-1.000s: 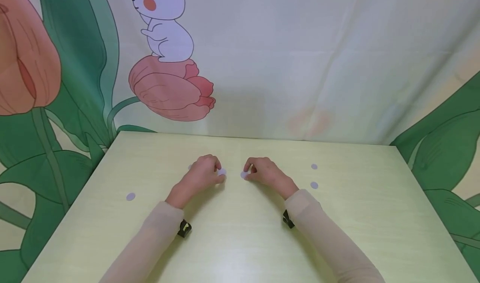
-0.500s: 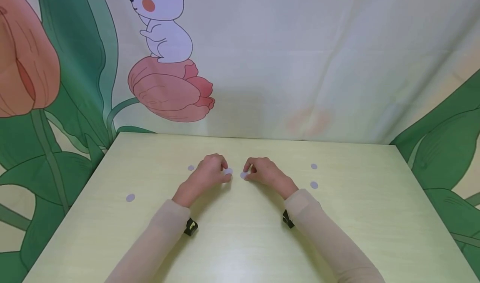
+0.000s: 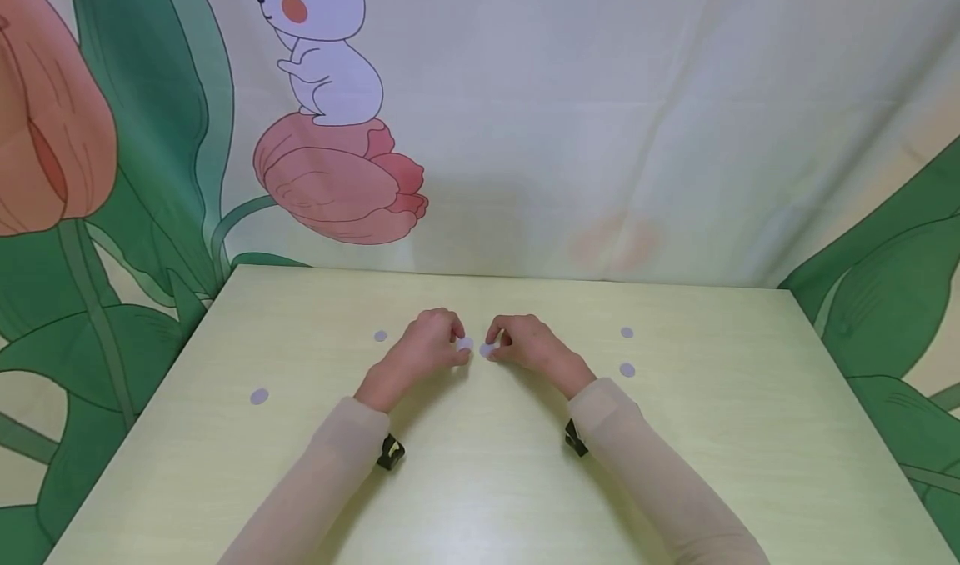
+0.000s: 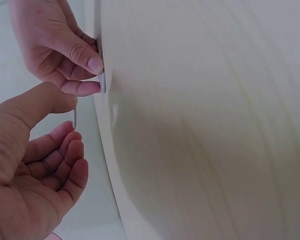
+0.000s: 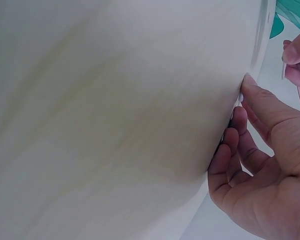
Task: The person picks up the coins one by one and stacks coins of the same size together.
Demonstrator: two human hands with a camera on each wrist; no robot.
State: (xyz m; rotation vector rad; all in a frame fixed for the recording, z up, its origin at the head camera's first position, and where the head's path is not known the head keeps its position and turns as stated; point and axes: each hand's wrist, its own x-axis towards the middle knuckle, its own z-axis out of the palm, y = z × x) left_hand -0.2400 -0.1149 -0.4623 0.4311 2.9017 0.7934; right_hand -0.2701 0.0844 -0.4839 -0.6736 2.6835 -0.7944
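At the middle of the pale green table (image 3: 480,482) my two hands nearly meet. My left hand (image 3: 459,345) pinches a small pale round disc (image 4: 74,118) between thumb and forefinger, held on edge just off the surface. My right hand (image 3: 498,347) pinches a second disc (image 3: 487,350) with curled thumb and forefinger; this disc (image 4: 103,83) lies against the tabletop. The two discs are a finger's width apart. In the right wrist view my right hand (image 5: 242,97) has its thumb tip on the table, and the left hand's fingertips (image 5: 296,52) show at the top right.
Several more pale discs lie flat on the table: one (image 3: 380,336) just left of my left hand, one (image 3: 258,396) far left, two at the right (image 3: 626,332) (image 3: 627,370). A printed flower-and-rabbit curtain (image 3: 600,132) closes off the table's far edge.
My left hand has moved right with its disc, closing on the right hand and uncovering a disc on the table behind it. The right hand has stayed put.
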